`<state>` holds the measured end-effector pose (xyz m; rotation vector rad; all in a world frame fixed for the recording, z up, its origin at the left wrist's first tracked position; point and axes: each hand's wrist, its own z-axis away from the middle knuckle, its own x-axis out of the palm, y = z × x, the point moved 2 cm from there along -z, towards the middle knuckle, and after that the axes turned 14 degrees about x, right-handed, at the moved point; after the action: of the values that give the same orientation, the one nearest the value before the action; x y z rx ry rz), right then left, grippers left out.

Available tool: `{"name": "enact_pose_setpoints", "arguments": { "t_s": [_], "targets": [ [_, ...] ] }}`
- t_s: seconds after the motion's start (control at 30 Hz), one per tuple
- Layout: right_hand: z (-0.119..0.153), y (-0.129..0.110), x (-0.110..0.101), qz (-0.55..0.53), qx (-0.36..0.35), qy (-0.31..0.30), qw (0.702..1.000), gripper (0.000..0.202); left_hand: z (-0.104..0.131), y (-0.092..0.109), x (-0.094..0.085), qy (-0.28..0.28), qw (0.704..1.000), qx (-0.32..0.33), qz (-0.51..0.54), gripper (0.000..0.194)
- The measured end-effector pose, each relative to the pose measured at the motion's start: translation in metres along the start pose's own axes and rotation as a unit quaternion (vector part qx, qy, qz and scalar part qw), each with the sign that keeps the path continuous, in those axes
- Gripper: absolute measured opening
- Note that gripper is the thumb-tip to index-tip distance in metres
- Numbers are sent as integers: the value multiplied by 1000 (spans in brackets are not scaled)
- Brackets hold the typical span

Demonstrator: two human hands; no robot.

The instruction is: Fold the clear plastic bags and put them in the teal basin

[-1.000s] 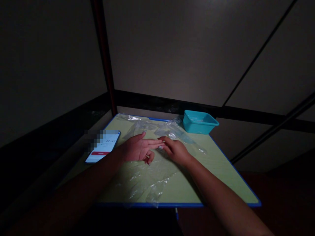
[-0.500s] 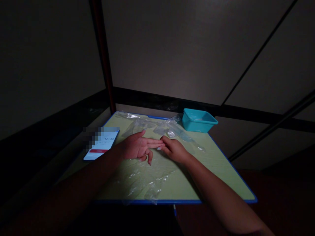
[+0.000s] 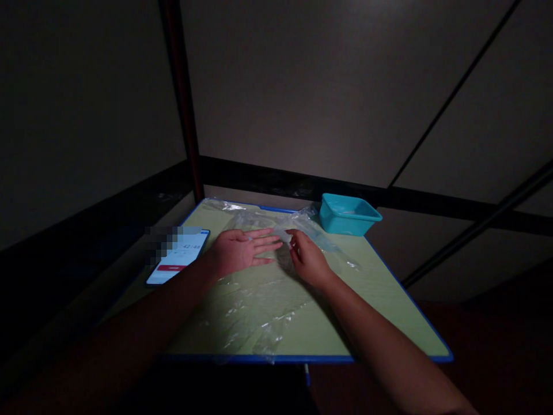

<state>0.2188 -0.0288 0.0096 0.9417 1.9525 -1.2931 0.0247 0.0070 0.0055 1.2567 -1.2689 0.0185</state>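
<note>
My left hand (image 3: 239, 252) reaches in from the left, its fingers spread and pointing right, with nothing held in it. Facing its fingertips is my right hand (image 3: 307, 259), fingers loosely curled and thumb and forefinger slightly apart. A small gap separates the two hands. Thin clear plastic sheeting (image 3: 319, 236) lies crumpled behind and around them; a whitish fold shows just beyond my right fingertips, and I cannot tell whether they touch it. More clear plastic (image 3: 270, 331) lies wrinkled at the near edge of the table.
The pale green table (image 3: 384, 311) has a blue rim. A lit phone (image 3: 179, 253) lies on its left side, near my left forearm. A turquoise plastic basket (image 3: 348, 219) stands at the back right corner. Wall panels rise behind and to the left.
My right hand has let go of the left fingers that it was pinching. The left hand has turned and spread its fingers. Plastic, phone and basket stay put.
</note>
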Motion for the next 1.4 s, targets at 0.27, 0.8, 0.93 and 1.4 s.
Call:
{"name": "enact_pose_setpoints", "arguments": {
  "t_s": [0.27, 0.8, 0.93, 1.4],
  "targets": [
    [3, -5, 3, -28, -72, 7, 997, 60, -1, 2, 0, 43, 999, 20, 19, 64],
    [2, -1, 4, -47, -66, -4, 997, 62, 6, 7, 6, -30, 999, -40, 12, 79],
    [2, -1, 5, -47, -73, -18, 996, 61, 6, 3, 7, -52, 993, -99, 44, 91],
    [1, -1, 5, -41, -98, -25, 994, 61, 6, 1, -2, -57, 991, -96, 76, 89]
  ]
}}
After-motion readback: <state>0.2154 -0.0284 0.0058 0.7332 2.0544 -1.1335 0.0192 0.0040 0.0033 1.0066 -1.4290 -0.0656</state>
